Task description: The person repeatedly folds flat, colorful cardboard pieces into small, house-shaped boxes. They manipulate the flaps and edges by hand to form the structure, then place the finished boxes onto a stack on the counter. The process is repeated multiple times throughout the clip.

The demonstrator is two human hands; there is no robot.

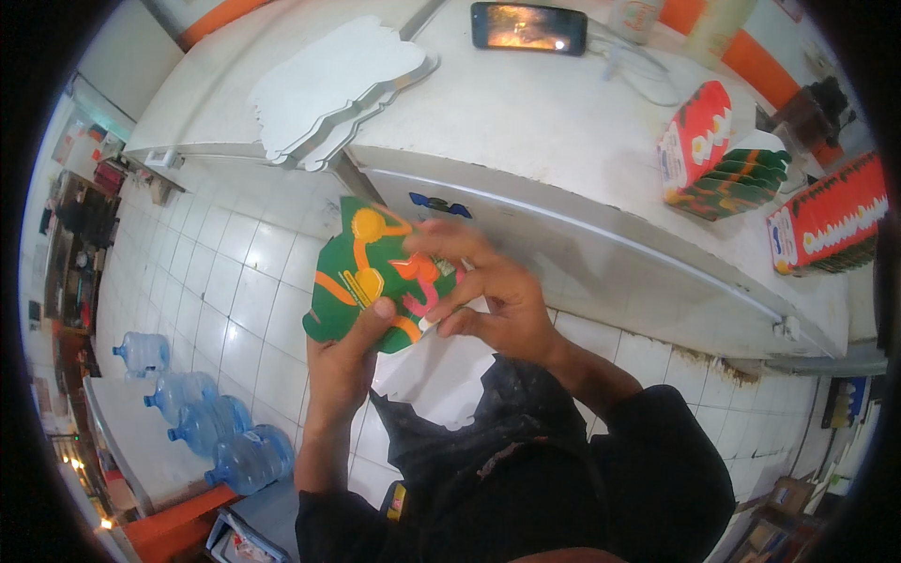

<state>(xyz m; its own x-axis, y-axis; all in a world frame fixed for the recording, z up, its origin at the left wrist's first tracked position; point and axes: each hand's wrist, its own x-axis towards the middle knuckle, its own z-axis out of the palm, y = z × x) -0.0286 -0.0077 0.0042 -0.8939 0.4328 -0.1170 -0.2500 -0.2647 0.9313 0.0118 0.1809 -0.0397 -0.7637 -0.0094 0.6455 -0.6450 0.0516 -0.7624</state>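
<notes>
A green printed cardboard piece [343, 258] with yellow, orange and pink drawings is held up in front of me, over the floor by the white counter's front edge. My left hand [352, 342] grips its lower left part, thumb pressed on the printed face. At its right edge my right hand [497, 291] has thumb and fingers bent around the card; a pale edge shows near the fingertips. The backs of the fingers hide part of that side. Up on the counter, beyond my hands, lies a stack of flat white die-cut cardboard sheets [343, 80].
Nested red and green cartons [727, 164] stand at the counter's right, beside another row of red cartons [831, 216]. A phone [528, 28] with a lit screen and a cable [648, 70] lie at the back. Several blue water jugs [249, 460] stand at lower left.
</notes>
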